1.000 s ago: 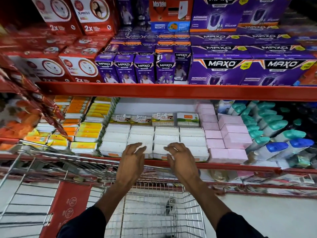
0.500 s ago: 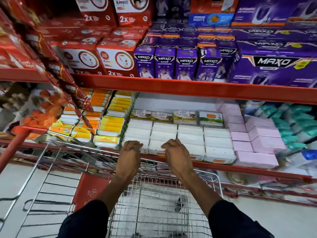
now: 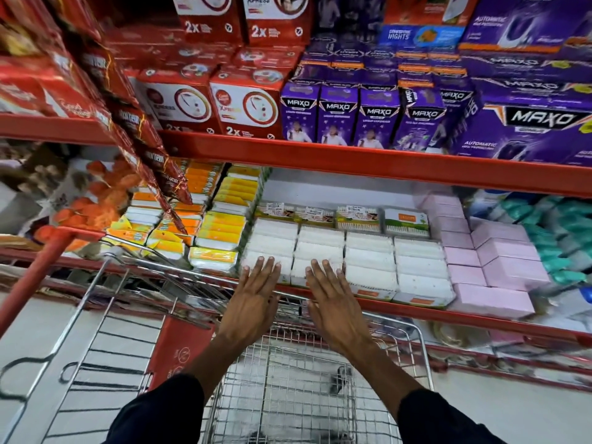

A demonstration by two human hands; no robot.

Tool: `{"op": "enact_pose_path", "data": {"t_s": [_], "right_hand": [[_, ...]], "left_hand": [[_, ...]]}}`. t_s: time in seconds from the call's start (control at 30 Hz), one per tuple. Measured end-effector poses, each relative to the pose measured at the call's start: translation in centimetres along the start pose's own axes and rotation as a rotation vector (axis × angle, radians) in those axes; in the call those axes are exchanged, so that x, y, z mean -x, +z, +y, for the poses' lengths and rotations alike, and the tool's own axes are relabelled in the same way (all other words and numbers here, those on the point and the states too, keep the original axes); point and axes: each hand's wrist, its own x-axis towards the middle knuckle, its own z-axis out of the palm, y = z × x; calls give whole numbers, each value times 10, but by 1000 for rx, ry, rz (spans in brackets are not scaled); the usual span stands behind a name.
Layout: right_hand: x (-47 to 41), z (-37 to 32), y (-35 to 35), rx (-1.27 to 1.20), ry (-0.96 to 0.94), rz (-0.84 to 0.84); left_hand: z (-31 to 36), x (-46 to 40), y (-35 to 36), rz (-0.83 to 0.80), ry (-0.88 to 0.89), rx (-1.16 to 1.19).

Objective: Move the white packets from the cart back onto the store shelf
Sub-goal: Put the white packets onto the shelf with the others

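Several white packets (image 3: 368, 261) lie in neat rows on the red store shelf (image 3: 400, 307), stacked a few high. My left hand (image 3: 254, 299) is flat with fingers spread, its fingertips on the front packet of the leftmost row. My right hand (image 3: 330, 302) is also flat and spread, its fingertips on the front packet of the second row. Neither hand holds anything. Below my arms stands the wire cart (image 3: 288, 389); I see no white packets in its basket.
Yellow and orange packs (image 3: 221, 225) sit left of the white rows, pink boxes (image 3: 499, 251) to the right. Small labelled boxes (image 3: 355, 217) line the back. An upper shelf (image 3: 352, 158) carries red and purple cartons. A hanging strip of red sachets (image 3: 144, 136) dangles at left.
My view has swung left and closer. Both hands went from curled over the front packets to flat with fingers spread on them.
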Motion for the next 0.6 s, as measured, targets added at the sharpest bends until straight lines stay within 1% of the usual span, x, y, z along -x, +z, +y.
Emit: {"op": "enact_pose_path", "data": {"t_s": [0.1, 0.2, 0.27, 0.33, 0.43, 0.6], "right_hand": [[0, 0, -1, 21, -8, -9], [3, 3, -5, 28, -20, 3], [10, 9, -11, 25, 4, 21], [20, 20, -18, 14, 51, 55], [44, 49, -27, -9, 180, 106], [76, 94, -35, 21, 337, 141]], "left_hand": [[0, 2, 1, -47, -3, -48], [9, 0, 1, -36, -24, -60], [20, -2, 2, -35, 0, -54], [36, -4, 4, -25, 48, -50], [68, -12, 9, -42, 120, -38], [113, -29, 23, -121, 219, -95]]}}
